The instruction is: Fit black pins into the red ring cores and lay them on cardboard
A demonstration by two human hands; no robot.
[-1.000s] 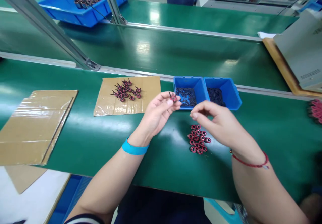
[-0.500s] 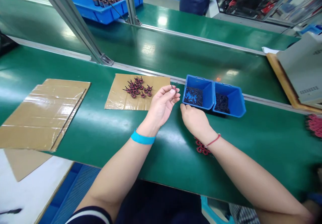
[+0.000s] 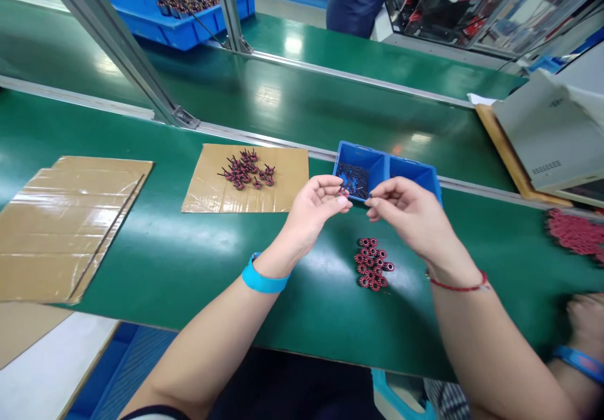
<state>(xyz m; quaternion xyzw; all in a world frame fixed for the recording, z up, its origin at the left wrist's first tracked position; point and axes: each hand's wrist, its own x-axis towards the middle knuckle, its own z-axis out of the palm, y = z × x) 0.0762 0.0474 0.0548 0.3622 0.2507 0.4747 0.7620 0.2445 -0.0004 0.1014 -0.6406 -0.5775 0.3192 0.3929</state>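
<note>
Between its thumb and fingers my left hand (image 3: 317, 209) pinches a small red and black coil (image 3: 345, 192). Close to its right, my right hand (image 3: 401, 209) has thumb and fingertips pressed together; what they hold is too small to name. Just behind the hands stand a blue bin (image 3: 361, 168) with thin black pieces and a second blue bin (image 3: 415, 174), partly hidden by my right hand. Several red and black ring coils (image 3: 372, 264) lie on the green table below the hands. Coils with black upright leads (image 3: 241, 171) rest on a cardboard sheet (image 3: 201, 196) at left.
More cardboard (image 3: 61, 225) lies at far left. A metal post (image 3: 113, 42) rises behind it. Beyond stands a large blue tray (image 3: 189, 33) of parts. At right are a red pile (image 3: 573, 234), a grey machine (image 3: 542, 136) and another person's hand (image 3: 587, 319).
My right hand has moved right and up from the near side of the bins, uncovering the ring coils. The view has shifted slightly, and another person's hand has appeared at right.
</note>
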